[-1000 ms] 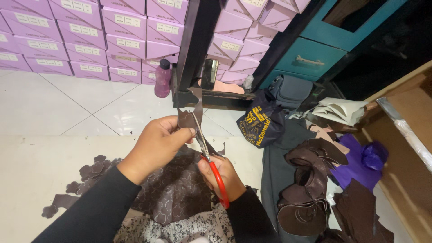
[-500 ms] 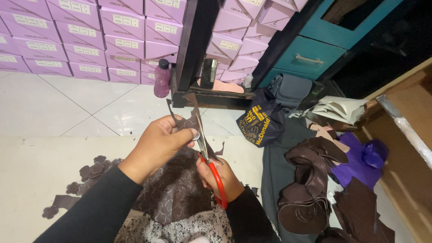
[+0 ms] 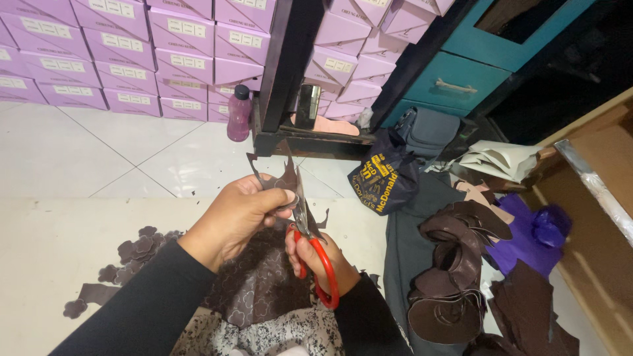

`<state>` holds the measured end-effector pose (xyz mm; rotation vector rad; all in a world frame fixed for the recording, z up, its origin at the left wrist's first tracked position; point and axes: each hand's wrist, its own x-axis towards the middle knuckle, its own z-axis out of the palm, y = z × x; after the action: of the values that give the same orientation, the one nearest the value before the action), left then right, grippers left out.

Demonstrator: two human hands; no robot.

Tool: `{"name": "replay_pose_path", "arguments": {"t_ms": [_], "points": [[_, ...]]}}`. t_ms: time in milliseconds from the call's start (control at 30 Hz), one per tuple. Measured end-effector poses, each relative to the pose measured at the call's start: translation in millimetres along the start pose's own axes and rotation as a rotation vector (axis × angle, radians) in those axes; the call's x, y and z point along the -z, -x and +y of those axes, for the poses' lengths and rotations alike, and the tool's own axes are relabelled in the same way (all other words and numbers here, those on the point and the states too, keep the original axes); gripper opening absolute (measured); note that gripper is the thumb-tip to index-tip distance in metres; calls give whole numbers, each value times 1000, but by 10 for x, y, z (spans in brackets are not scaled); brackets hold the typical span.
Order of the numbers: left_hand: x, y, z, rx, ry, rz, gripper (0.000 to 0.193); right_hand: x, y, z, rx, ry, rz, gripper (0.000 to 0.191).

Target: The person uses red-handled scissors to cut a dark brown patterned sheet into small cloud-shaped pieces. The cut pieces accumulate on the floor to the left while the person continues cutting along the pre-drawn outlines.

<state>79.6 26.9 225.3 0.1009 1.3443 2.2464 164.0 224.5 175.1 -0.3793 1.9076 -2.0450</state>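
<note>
Between left hand (image 3: 241,214) fingers: leather scrap (image 3: 285,179) (scissors (image 3: 310,247) biting).

The scissors (image 3: 310,247) had dull grey metal blades and glossy red plastic handles, and the dark brown piece (image 3: 280,181) they met looked like matt, leather-like sheet. The floor tiles (image 3: 99,148) were smooth, pale and faintly shiny. The stacked lilac boxes (image 3: 132,59) looked like matt cardboard, and the bottle (image 3: 239,113) like smooth purple plastic.

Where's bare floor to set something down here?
Free: white tiles between the stacked lilac boxes and the left hand. Crowded: right of the scissors, where dark leather pieces pile up; small cut shapes lie lower left.
</note>
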Motion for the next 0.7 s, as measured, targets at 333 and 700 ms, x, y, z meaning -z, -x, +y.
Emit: {"name": "replay_pose_path", "arguments": {"t_ms": [333, 700], "points": [[-23, 7, -24, -33, -29, 89, 19, -55, 12, -63, -129, -50, 78, 50], [61, -92, -108, -94, -1, 74, 20, -38, 7, -166, -118, -92, -43, 61]]}}
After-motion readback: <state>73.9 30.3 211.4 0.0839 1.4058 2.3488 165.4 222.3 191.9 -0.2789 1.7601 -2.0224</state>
